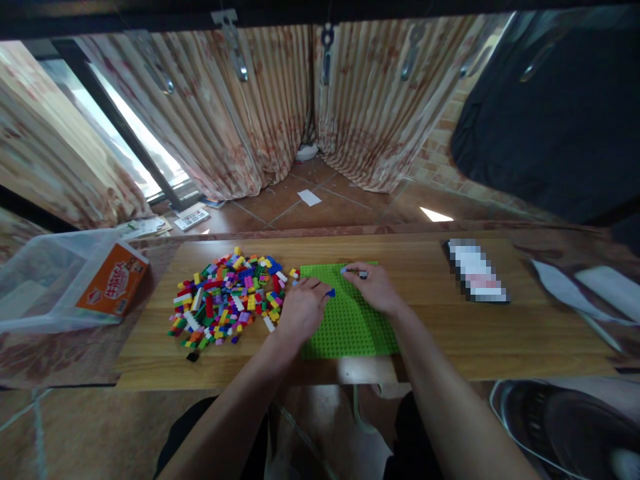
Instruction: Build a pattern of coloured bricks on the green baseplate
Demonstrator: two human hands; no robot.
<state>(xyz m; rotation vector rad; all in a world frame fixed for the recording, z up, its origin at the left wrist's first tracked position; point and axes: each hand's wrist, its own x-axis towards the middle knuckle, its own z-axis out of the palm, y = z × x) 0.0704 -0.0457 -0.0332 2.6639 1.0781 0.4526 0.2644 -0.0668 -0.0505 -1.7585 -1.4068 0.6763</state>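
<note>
A green studded baseplate (345,333) lies on the wooden table in front of me. Over its left side is my left hand (304,305), fingers closed, with a small dark blue brick (331,293) at the tips. My right hand (374,285) reaches over the plate's far part, its fingers pinched on a small light blue brick (343,271). A small greyish piece (363,274) shows against the right fingers; whether it is held or sits on the plate I cannot tell. To the left spreads a heap of mixed-colour toy bricks (225,300), close beside my left hand.
A clear plastic box (45,273) with an orange label stands left of the table (425,347). On the table's right lies a phone (477,272), its screen blurred out. White papers (575,287) are at the far right, and a dark round object (565,427) below.
</note>
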